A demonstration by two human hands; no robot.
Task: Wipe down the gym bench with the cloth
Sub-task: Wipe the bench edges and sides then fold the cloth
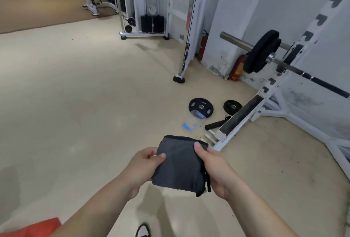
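Observation:
A folded dark grey cloth with a black hem hangs between my two hands above the floor. My left hand grips its left edge, thumb on top. My right hand grips its right edge, thumb on top near the upper corner. To the right stands a white bench-press frame, its black foot plate slanting down to the floor. The bench's padded seat is not visible.
A loaded barbell rests on the rack. Two black weight plates, a clear bottle and a black handle lie on the beige floor. A cable machine stands behind, with red extinguishers by the wall. My shoe shows below.

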